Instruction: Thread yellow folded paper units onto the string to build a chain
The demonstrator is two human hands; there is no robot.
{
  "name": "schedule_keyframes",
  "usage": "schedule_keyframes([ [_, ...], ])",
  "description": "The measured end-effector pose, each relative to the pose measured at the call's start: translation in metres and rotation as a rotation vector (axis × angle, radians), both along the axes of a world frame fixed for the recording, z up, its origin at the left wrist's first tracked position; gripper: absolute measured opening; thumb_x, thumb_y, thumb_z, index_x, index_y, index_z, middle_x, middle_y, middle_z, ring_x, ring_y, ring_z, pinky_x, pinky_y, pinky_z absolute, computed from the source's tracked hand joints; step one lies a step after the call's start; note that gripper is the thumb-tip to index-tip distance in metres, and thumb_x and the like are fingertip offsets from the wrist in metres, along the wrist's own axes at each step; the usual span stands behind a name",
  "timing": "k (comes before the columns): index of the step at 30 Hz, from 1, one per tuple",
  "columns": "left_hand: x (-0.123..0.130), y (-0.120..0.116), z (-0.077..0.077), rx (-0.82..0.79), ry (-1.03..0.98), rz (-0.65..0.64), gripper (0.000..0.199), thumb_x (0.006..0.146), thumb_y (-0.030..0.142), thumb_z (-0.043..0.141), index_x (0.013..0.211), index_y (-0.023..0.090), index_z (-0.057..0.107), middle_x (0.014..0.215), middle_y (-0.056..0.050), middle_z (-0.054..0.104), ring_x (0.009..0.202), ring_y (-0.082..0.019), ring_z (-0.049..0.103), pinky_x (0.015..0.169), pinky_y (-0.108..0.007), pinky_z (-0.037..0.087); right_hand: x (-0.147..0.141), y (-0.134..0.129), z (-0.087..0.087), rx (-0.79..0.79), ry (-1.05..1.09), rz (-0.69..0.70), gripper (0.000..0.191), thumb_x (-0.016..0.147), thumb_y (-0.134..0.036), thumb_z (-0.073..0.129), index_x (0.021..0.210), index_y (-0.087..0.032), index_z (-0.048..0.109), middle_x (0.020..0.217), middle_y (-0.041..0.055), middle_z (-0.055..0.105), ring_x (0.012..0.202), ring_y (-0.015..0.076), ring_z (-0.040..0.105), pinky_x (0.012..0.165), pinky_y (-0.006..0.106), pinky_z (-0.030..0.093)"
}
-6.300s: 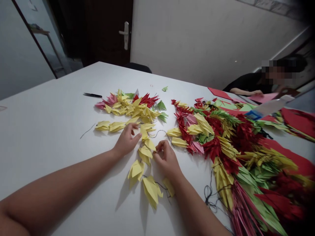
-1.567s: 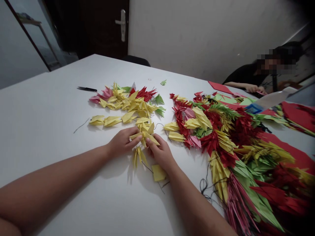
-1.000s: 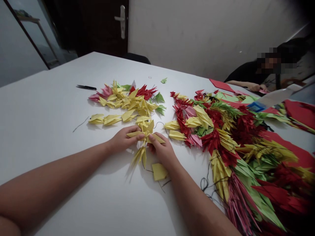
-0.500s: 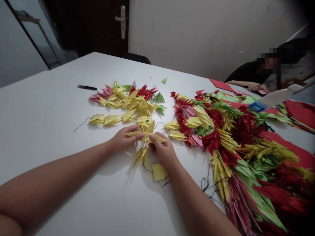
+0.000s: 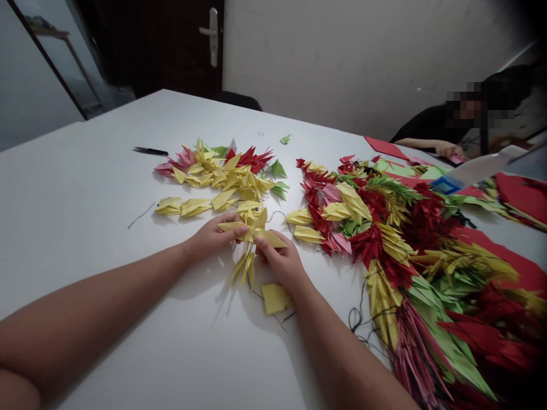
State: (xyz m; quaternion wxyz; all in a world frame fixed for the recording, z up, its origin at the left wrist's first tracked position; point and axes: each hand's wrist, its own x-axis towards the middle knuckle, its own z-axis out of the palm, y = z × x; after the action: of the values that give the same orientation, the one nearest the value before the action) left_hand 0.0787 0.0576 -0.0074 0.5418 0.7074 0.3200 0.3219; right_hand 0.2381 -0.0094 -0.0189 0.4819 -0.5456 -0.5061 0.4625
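Observation:
Between my hands is a yellow folded-paper piece point(image 5: 256, 224) with pointed tips spread out. My left hand point(image 5: 220, 232) pinches its left tip, and my right hand point(image 5: 280, 253) pinches its right side. Below it hang more yellow folded points point(image 5: 244, 270) with a dark thread. A yellow paper square point(image 5: 276, 299) lies beside my right wrist. Just beyond my hands, a row of yellow folded pieces point(image 5: 195, 207) rests on the white table point(image 5: 106, 228). My fingertips partly cover the held piece.
Scissors point(image 5: 150, 151) lie at the back left. Yellow, pink, red and green folded pieces point(image 5: 222, 171) are heaped behind my hands. A large pile of coloured paper strands point(image 5: 384, 245) with loose black thread fills the right. A person point(image 5: 448, 131) sits at the far right, hands on pink paper.
Both my hands have shifted very slightly, and the held piece's tips have tilted a little. The person's hand at the far right has moved slightly.

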Motion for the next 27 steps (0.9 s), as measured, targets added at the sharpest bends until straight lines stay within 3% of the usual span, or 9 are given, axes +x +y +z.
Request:
schedule_keyframes([
  [3, 0.001, -0.001, -0.001, 0.027, 0.018, 0.034, 0.030, 0.078, 0.041, 0.055, 0.064, 0.017, 0.045, 0.062, 0.004, 0.049, 0.058, -0.010, 0.047, 0.058, -0.023, 0.039, 0.002, 0.002, -0.003, 0.096, -0.049, -0.078, 0.031, 0.076, -0.047, 0.057, 0.068, -0.019, 0.046, 0.058, -0.0040, 0.045, 0.046, 0.0075, 0.039, 0.044, 0.022, 0.031],
  [6, 0.003, -0.003, -0.003, 0.080, 0.104, 0.106, 0.030, 0.078, 0.042, 0.055, 0.064, 0.017, 0.045, 0.060, 0.004, 0.048, 0.056, -0.011, 0.045, 0.056, -0.024, 0.037, 0.004, -0.001, -0.004, 0.330, -0.131, -0.286, 0.023, 0.078, -0.039, 0.057, 0.081, -0.021, 0.044, 0.061, -0.0051, 0.041, 0.051, 0.0080, 0.038, 0.047, 0.021, 0.033],
  [8, 0.004, -0.004, -0.004, 0.127, 0.175, 0.161, 0.031, 0.078, 0.044, 0.054, 0.064, 0.018, 0.045, 0.060, 0.003, 0.049, 0.057, -0.012, 0.046, 0.056, -0.024, 0.036, 0.004, -0.006, -0.002, 0.502, -0.255, -0.355, 0.021, 0.079, -0.035, 0.056, 0.090, -0.022, 0.043, 0.061, -0.0054, 0.040, 0.053, 0.0090, 0.039, 0.051, 0.022, 0.035],
  [13, 0.003, -0.001, -0.005, 0.192, 0.276, 0.289, 0.032, 0.077, 0.047, 0.052, 0.064, 0.018, 0.046, 0.059, 0.003, 0.050, 0.059, -0.013, 0.048, 0.057, -0.026, 0.036, -0.006, -0.017, 0.005, 0.752, -0.661, -0.178, 0.023, 0.078, -0.035, 0.057, 0.095, -0.021, 0.051, 0.065, -0.0003, 0.049, 0.059, 0.0132, 0.047, 0.059, 0.028, 0.041],
  [16, 0.002, 0.000, -0.007, 0.220, 0.295, 0.314, 0.031, 0.077, 0.047, 0.051, 0.066, 0.018, 0.046, 0.060, 0.003, 0.050, 0.059, -0.013, 0.047, 0.057, -0.025, 0.036, -0.010, -0.016, 0.006, 0.755, -0.761, -0.018, 0.028, 0.080, -0.037, 0.056, 0.101, -0.019, 0.055, 0.071, 0.0037, 0.057, 0.068, 0.0161, 0.052, 0.065, 0.030, 0.044],
  [19, 0.003, 0.002, -0.009, 0.259, 0.300, 0.295, 0.027, 0.075, 0.044, 0.054, 0.073, 0.018, 0.047, 0.068, 0.003, 0.052, 0.063, -0.014, 0.049, 0.059, -0.026, 0.038, -0.009, -0.011, 0.003, 0.695, -0.742, 0.064, 0.019, 0.084, -0.029, 0.050, 0.096, -0.018, 0.059, 0.075, 0.0052, 0.060, 0.072, 0.0156, 0.055, 0.067, 0.028, 0.045],
  [24, 0.004, 0.002, -0.014, 0.215, 0.150, 0.198, 0.030, 0.074, 0.041, 0.058, 0.089, 0.018, 0.046, 0.089, -0.001, 0.053, 0.069, -0.013, 0.053, 0.063, -0.026, 0.045, -0.005, -0.007, 0.000, 0.554, -0.626, 0.046, 0.015, 0.083, -0.023, 0.047, 0.080, -0.019, 0.061, 0.070, 0.0032, 0.057, 0.067, 0.0130, 0.052, 0.063, 0.025, 0.043],
  [27, 0.002, 0.001, -0.014, 0.333, 0.099, 0.262, 0.028, 0.076, 0.038, 0.058, 0.093, 0.018, 0.048, 0.092, -0.003, 0.052, 0.070, -0.012, 0.050, 0.064, -0.025, 0.044, -0.003, -0.008, 0.003, 0.511, -0.588, 0.034, 0.014, 0.082, -0.026, 0.049, 0.082, -0.018, 0.059, 0.069, 0.0025, 0.056, 0.064, 0.0122, 0.049, 0.062, 0.025, 0.042],
])
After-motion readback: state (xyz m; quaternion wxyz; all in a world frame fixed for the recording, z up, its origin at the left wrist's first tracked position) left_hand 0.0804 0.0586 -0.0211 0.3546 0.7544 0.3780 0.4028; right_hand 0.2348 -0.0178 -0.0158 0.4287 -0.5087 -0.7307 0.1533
